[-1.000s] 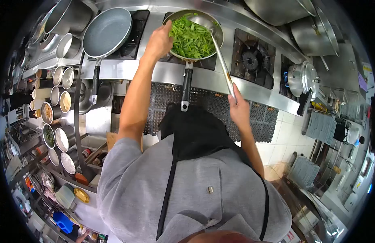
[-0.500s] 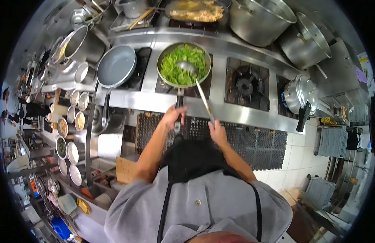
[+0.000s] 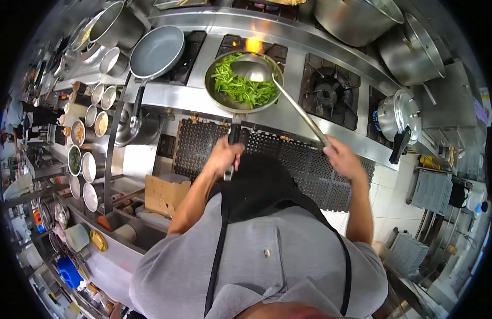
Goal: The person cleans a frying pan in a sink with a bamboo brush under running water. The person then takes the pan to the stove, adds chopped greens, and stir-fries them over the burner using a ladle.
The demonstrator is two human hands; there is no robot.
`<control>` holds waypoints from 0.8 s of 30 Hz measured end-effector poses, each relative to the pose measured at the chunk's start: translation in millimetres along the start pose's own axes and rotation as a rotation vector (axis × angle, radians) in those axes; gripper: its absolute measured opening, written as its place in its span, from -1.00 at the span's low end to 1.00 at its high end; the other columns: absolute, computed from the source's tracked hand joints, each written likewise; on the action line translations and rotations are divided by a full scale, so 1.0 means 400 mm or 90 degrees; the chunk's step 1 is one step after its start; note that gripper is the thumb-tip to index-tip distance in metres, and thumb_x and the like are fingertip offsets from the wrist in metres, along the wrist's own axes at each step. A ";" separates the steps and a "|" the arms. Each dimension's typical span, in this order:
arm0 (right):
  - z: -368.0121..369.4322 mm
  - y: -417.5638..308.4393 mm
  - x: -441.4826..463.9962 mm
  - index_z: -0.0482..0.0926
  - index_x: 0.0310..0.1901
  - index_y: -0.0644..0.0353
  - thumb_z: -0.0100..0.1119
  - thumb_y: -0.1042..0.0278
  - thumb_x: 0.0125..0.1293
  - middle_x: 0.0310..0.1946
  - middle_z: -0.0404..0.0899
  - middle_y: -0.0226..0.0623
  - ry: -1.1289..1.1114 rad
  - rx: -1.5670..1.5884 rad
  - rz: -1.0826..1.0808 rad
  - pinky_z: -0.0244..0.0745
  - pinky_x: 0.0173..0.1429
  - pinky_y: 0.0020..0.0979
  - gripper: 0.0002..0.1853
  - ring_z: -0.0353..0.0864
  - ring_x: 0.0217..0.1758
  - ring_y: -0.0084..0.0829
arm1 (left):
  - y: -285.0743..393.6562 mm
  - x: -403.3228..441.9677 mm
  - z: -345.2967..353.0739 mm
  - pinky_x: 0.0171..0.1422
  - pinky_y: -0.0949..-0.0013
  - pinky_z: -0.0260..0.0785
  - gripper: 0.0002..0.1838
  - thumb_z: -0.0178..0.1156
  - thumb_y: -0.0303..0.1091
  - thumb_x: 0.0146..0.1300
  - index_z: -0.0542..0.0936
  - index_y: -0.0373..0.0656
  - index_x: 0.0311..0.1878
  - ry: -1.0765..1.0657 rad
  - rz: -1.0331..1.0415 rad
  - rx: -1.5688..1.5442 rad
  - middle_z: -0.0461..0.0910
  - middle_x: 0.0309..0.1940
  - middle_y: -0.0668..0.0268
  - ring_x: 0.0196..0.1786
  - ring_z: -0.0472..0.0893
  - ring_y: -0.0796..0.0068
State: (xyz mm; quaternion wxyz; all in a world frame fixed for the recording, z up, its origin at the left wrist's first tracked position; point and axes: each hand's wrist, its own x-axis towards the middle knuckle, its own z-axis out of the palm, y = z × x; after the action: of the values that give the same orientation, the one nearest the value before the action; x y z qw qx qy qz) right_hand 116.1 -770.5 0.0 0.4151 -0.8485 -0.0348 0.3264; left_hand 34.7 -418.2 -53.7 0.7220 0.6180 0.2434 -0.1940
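Observation:
My left hand (image 3: 224, 155) is wrapped round the black handle of a frying pan (image 3: 217, 98) with green leafy vegetables (image 3: 240, 87) in it. The pan is over the front of a burner, and an orange flame (image 3: 254, 44) rises behind its far rim. In my right hand (image 3: 343, 158) is the long handle of a metal ladle (image 3: 299, 110). The ladle's bowl lies over the vegetables at the pan's upper right, partly covering them.
A grey-blue frying pan (image 3: 157, 51) rests on the left burner. Right of my pan are a bare burner (image 3: 328, 91) and a pressure cooker (image 3: 397, 114). Large pots (image 3: 357, 21) stand behind. Small containers (image 3: 82, 143) and a cardboard box (image 3: 165, 195) are at left.
My left hand has gone from beside the pan's rim to its handle. The pan has drawn nearer, off the burner's centre, and a flame has appeared behind it. My right hand has moved outward with the ladle.

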 end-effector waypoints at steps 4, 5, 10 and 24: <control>-0.053 0.038 0.132 0.34 0.46 -0.11 0.08 0.22 0.46 -0.54 0.53 -0.21 0.067 -0.305 -0.396 0.42 -0.35 -0.21 -0.46 0.48 -0.54 -0.31 | 0.047 0.132 -0.009 -0.64 0.38 0.31 -0.79 0.18 -0.47 0.20 0.41 -0.19 -0.52 0.004 0.107 -0.011 0.41 -0.69 0.35 -0.71 0.42 0.52; -0.053 0.011 0.142 0.34 0.46 -0.11 0.08 0.22 0.46 -0.54 0.53 -0.21 0.074 -0.310 -0.396 0.42 -0.35 -0.21 -0.46 0.48 -0.54 -0.31 | 0.054 0.147 -0.002 -0.63 0.38 0.31 -0.82 0.18 -0.48 0.21 0.41 -0.20 -0.47 0.007 0.121 -0.022 0.41 -0.68 0.34 -0.71 0.42 0.52; 0.071 -0.119 0.162 0.24 0.48 -0.28 0.04 0.16 0.47 -0.43 0.60 0.11 0.290 -0.540 -0.175 0.48 -0.24 0.07 -0.44 0.64 -0.34 0.18 | -0.077 0.163 0.007 -0.64 0.41 0.32 -0.83 0.17 -0.49 0.28 0.35 -0.20 -0.19 -0.080 0.179 -0.051 0.43 -0.61 0.36 -0.72 0.42 0.51; 0.191 -0.098 0.019 0.29 0.45 -0.03 0.05 0.21 0.46 -0.31 0.66 0.12 0.263 -0.294 -0.107 0.48 -0.06 0.02 -0.45 0.62 -0.21 0.23 | -0.078 0.215 0.015 -0.61 0.37 0.31 -0.84 0.20 -0.51 0.25 0.38 -0.23 -0.28 -0.072 0.070 -0.098 0.43 -0.60 0.35 -0.68 0.43 0.52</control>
State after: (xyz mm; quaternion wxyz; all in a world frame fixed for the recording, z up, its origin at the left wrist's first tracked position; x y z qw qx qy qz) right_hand 85.8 -690.3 -9.3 0.2352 -0.9629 -0.0924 0.0951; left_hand 86.4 -427.4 -128.8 0.7897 0.5609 0.1819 -0.1693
